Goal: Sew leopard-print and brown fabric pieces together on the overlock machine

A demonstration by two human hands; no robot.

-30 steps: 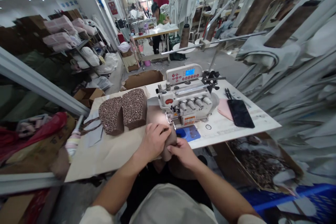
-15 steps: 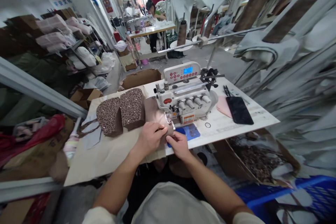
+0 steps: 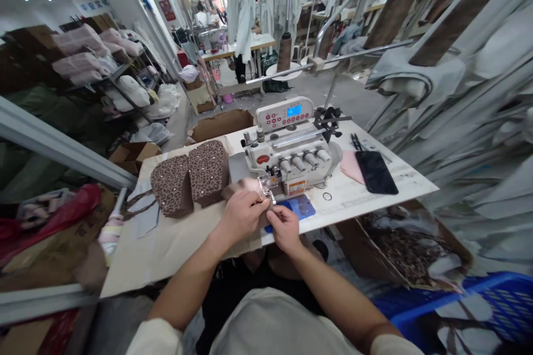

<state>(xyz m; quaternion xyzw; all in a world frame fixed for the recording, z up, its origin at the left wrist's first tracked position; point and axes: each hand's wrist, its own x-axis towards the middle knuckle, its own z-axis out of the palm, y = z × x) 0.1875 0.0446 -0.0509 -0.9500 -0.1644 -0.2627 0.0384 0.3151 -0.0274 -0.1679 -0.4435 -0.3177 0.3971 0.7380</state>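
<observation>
A piece of brown fabric (image 3: 238,187) lies at the needle end of the white overlock sewing machine (image 3: 287,158). My left hand (image 3: 244,213) is closed on the fabric with thumb and forefinger, just in front of the presser foot. Close beside it, my right hand (image 3: 285,227) pinches the fabric's near edge; the fingertips of both hands almost meet. Much of the fabric is covered by my fingers. Two stacks of leopard-print fabric pieces (image 3: 207,169) stand on the table to the left of my hands.
On the table's right lie a black phone (image 3: 376,172), thread snips (image 3: 357,142) and a pink cloth (image 3: 352,166). A carton of brown scraps (image 3: 416,244) and a blue basket (image 3: 495,299) stand below right. Thread cones (image 3: 285,52) rise behind the machine. An open carton (image 3: 220,125) sits beyond the table.
The brown fabric has shifted and folded toward my hands, uncovering the grey plate left of the needle. Both hands have moved slightly. Hanging white cloth in the background has swung left.
</observation>
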